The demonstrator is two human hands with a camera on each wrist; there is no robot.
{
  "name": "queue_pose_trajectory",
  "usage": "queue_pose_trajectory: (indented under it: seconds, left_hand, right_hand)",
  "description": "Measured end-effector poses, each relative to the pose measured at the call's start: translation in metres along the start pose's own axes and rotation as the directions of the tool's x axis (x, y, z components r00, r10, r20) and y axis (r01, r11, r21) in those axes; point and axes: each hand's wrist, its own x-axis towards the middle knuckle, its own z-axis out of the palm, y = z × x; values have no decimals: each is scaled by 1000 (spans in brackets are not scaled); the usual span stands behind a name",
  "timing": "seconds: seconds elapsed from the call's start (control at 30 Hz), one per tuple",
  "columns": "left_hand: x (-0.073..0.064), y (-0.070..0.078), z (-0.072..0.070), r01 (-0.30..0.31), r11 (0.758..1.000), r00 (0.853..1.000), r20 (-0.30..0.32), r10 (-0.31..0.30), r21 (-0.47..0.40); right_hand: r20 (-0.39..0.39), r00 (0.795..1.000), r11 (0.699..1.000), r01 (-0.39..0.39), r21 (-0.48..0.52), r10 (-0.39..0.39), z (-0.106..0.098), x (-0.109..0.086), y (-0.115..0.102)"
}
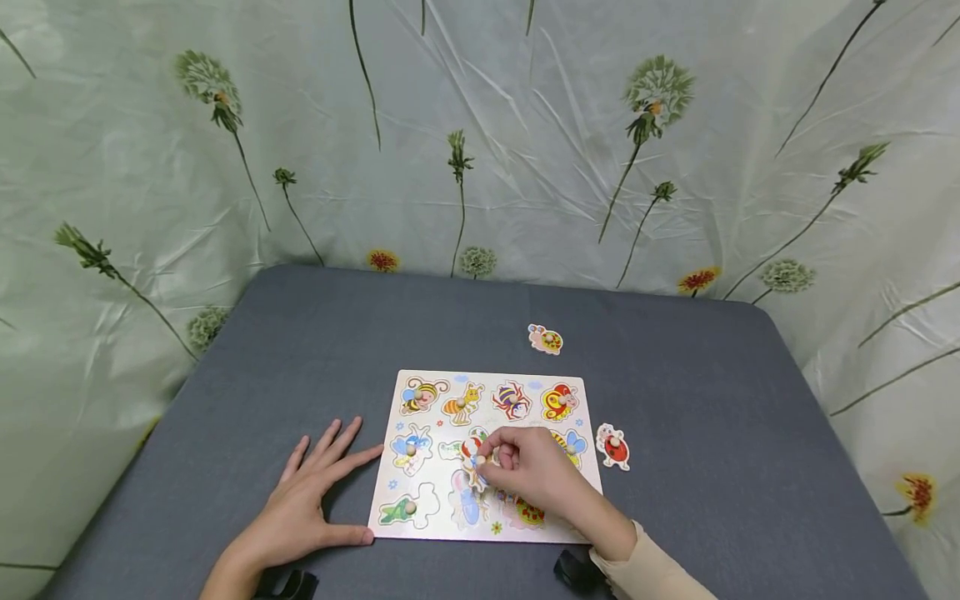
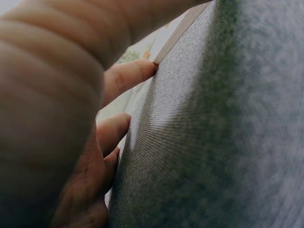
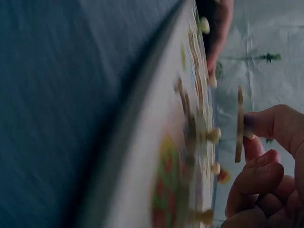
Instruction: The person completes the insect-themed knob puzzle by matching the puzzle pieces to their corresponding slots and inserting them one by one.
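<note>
A wooden peg puzzle board [image 1: 431,536] printed with insects lies on the table. Above its middle, my right hand [image 1: 538,471] pinches a red, white and blue puzzle piece [image 1: 472,447] by its peg. The right wrist view shows this piece [image 3: 240,128] edge-on, apart from the board; I cannot tell which insect it is. My left hand [image 1: 303,504] lies spread at the board's left side, thumb and index fingertip touching its edge. A spider piece [image 1: 512,401] and a bee piece [image 1: 422,396] sit in the top row. The right hand hides part of the lower rows.
A red ladybug piece [image 1: 615,447] lies just right of the board. Beyond the board's far edge is a pink and yellow bug piece [image 1: 546,339]. The grey cloth-covered table [image 1: 330,333] ends at a flower-print curtain [image 1: 510,167].
</note>
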Motion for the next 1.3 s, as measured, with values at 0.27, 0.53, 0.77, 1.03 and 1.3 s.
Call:
queue_pose_trajectory:
  seconds: [0.27, 0.53, 0.77, 1.03, 1.3]
  left_hand:
    - [0, 1, 0, 0, 1000, 1000, -4, 0, 9]
    - [-1, 1, -1, -11, 1000, 1000, -15, 11, 13]
    - [-2, 0, 1, -6, 1000, 1000, -8, 6, 11]
    - [-1, -1, 1, 5, 1000, 1000, 4, -5, 2]
    - [-1, 0, 0, 9, 1000, 1000, 4, -9, 3]
  right_hand:
    - [29, 999, 992, 25, -121, -22, 17, -12, -4]
    - [38, 999, 990, 1, -144, 5, 21, -15, -7]
    - [48, 999, 987, 13, -161, -5, 23, -13, -7]
    - [52, 998, 981, 30, -190, -21, 24, -12, -7]
    - [64, 998, 983, 27, -179, -16, 24, -15, -8]
